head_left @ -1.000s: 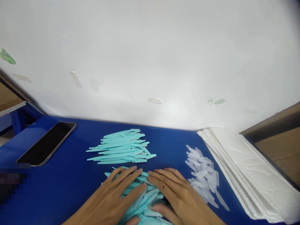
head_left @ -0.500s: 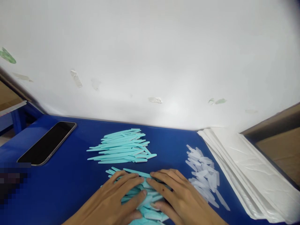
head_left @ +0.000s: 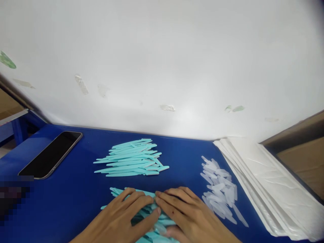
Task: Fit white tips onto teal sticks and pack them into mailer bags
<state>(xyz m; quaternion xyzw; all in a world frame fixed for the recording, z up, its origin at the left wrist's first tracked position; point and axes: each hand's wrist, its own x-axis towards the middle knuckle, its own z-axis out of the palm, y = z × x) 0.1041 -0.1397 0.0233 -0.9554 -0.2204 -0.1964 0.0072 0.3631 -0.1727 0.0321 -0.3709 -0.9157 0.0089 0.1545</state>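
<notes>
Both my hands bend over a loose pile of turquoise eyebrow razors (head_left: 149, 216) at the near edge of view. My left hand (head_left: 126, 214) covers the pile's left side, its fingers curled down and its thumb lying across the razors. From the right, my right hand (head_left: 184, 212) presses its fingertips onto the same razors, close against the left fingertips. Between the thumbs a pale, see-through piece (head_left: 160, 228) shows; I cannot make out whether it is loose. My palms hide much of the pile. Just beyond lies a second bunch of turquoise razors (head_left: 131, 158), roughly side by side.
Translucent plastic caps (head_left: 221, 189) lie heaped right of my hands. Farther right are stacked white plastic sleeves (head_left: 268, 189). A phone (head_left: 52, 155) rests at left on the blue table (head_left: 63, 202). A white panel (head_left: 162, 60) with tape scraps rises behind.
My hands have shifted slightly on the near pile, fingertips drawing closer together. Some razors at its left end now stick out farther left. The far bunch and the caps are unchanged.
</notes>
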